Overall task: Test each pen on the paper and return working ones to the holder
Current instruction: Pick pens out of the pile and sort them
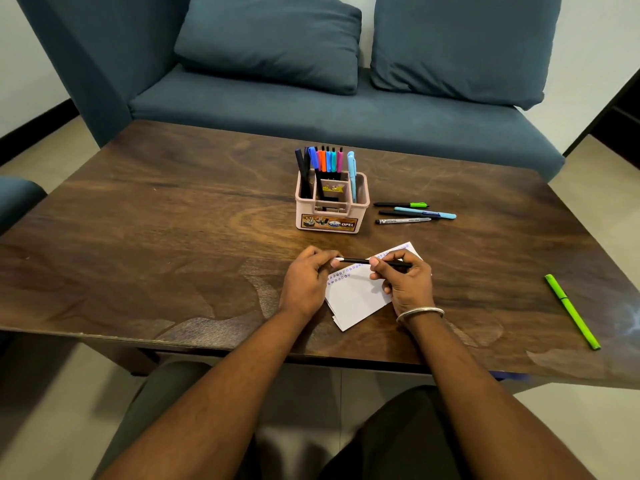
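A: Where is the pen you are testing?

B: You hold the black pen (375,262) level above the paper (360,292), stretched between your two hands. Your left hand (306,282) pinches its left end with curled fingertips, and your right hand (407,284) wraps thumb and fingers round the barrel toward its right end. The stretch of pen between the two grips is bare and in plain view.

A: Is the pen's tip on the paper?

B: You hold it lying sideways, clear of the sheet. Which end carries the tip, I cannot tell.

A: And the paper?

B: It lies on the wooden table (156,237) right under your hands, turned at an angle, with your right hand covering its right part. A row of small purple marks runs along its upper edge.

A: Where does the holder stand?

B: The pink holder (331,211) stands beyond your hands, near the middle of the table, with many coloured pens upright in it. Just to its right lie four loose pens (414,213) side by side. A green pen (572,311) lies well apart, near the table's right edge. A metal bangle (419,313) sits on your right wrist.
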